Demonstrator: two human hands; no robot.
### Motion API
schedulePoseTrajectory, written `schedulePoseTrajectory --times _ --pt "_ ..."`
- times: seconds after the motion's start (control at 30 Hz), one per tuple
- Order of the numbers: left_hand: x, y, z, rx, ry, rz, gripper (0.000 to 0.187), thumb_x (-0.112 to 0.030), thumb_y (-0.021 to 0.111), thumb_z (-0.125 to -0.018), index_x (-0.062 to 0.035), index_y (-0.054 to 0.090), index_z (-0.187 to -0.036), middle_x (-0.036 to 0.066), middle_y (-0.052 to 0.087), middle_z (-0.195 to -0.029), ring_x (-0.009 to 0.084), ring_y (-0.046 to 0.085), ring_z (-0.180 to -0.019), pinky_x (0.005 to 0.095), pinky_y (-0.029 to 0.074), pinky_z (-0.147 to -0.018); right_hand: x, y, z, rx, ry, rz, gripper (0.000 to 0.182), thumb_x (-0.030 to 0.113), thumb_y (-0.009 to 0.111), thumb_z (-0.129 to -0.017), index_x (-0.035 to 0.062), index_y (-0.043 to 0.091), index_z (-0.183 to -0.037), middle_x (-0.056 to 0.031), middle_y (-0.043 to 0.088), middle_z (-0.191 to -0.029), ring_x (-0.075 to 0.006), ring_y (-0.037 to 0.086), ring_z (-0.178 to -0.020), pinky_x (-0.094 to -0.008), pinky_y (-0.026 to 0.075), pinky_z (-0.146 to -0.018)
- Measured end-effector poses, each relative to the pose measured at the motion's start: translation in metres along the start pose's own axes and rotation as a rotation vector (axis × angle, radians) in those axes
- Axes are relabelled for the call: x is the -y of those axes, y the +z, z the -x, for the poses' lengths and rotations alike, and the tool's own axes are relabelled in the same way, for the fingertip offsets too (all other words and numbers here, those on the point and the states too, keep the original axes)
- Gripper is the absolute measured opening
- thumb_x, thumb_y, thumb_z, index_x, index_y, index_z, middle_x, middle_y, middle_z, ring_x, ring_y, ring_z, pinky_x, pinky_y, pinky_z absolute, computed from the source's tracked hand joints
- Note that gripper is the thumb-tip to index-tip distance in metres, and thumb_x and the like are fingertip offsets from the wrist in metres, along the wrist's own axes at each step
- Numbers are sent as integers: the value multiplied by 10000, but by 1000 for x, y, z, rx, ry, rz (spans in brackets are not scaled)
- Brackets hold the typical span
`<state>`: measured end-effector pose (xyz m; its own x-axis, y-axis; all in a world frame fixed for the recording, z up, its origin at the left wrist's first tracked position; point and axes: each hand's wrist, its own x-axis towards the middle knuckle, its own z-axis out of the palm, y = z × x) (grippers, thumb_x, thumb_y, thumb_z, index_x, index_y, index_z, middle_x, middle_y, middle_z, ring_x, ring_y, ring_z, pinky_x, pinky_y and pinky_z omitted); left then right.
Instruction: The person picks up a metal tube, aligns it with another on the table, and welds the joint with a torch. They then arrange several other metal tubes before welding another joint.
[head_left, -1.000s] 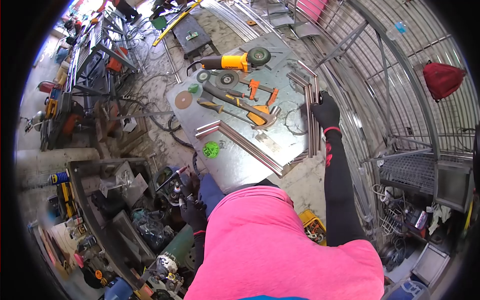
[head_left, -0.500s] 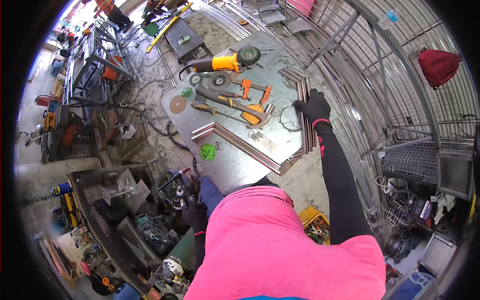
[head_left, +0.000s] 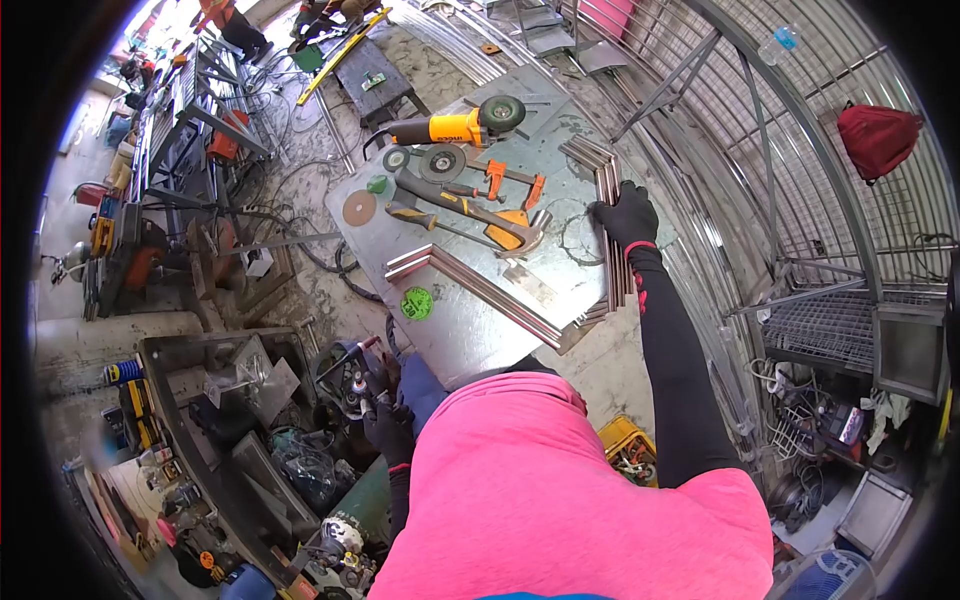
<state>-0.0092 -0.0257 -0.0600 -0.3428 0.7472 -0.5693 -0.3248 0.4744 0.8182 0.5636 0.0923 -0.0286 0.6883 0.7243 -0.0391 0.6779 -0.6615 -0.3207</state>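
Note:
My right hand (head_left: 628,215), in a black glove, is closed over a stack of bent metal bars (head_left: 615,275) at the table's right edge. A second set of angled metal bars (head_left: 490,292) lies closer to me on the metal table (head_left: 455,350). Down by my left side, my black-gloved left hand (head_left: 390,430) is curled beside a grey and red tool (head_left: 358,383); what its fingers grip is hard to see. Between the bars and the far edge rest a hammer (head_left: 528,236), a yellow angle grinder (head_left: 455,127) and an orange clamp (head_left: 495,180).
A dark metal bin (head_left: 160,350) full of scrap stands at left, near a green gas cylinder (head_left: 365,505). A yellow crate (head_left: 625,440) sits on the floor at my right. Wire racking (head_left: 820,330) lines the right side. People work at the far left.
The view shifts very slightly. My right hand stays on the bars, and my left hand keeps its place by my side.

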Motion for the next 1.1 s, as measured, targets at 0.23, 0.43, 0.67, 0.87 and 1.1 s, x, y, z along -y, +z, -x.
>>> schedulePoseTrajectory --times 0.23,0.43,0.67,0.87,1.1 --pt "2 -3 2 -81 -37 23 205 -132 658 -1035 -112 601 -1231 13 587 -802 133 547 -584 324 474 -528 -8 -4 -2 62 -3 -108 738 566 885 -771 65 667 -1267 -215 671 -1242 -412 706 -1135 -501 562 -968" --pt "13 -7 -2 49 116 -91 245 -129 646 -1046 -114 613 -1288 6 609 -862 99 546 -622 293 478 -544 -47 30 -28 92 -148 -392 547 434 883 -842 18 722 -1157 -134 765 -962 -315 748 -898 -439 584 -819" --pt "-9 13 17 -102 31 72 252 -112 639 -1044 -110 615 -1295 -3 609 -879 95 545 -629 286 478 -542 -74 36 -64 54 -136 -431 493 304 882 -854 -52 764 -1174 -176 807 -1026 -245 761 -924 -396 582 -862" --pt "22 -12 -10 -5 30 16 67 -133 664 -1044 -102 673 -1102 8 605 -858 102 601 -658 295 491 -529 -82 26 -83 143 -783 332 261 239 716 -843 141 824 -1060 -200 771 -1032 -394 752 -986 -466 586 -927" --pt "9 -6 4 -68 2 -1 500 -151 611 -1057 -84 508 -1542 59 691 -962 155 668 -689 326 555 -561 -52 25 -73 47 -69 -237 399 304 734 -802 27 787 -1084 -261 779 -1046 -446 753 -1010 -505 581 -912"
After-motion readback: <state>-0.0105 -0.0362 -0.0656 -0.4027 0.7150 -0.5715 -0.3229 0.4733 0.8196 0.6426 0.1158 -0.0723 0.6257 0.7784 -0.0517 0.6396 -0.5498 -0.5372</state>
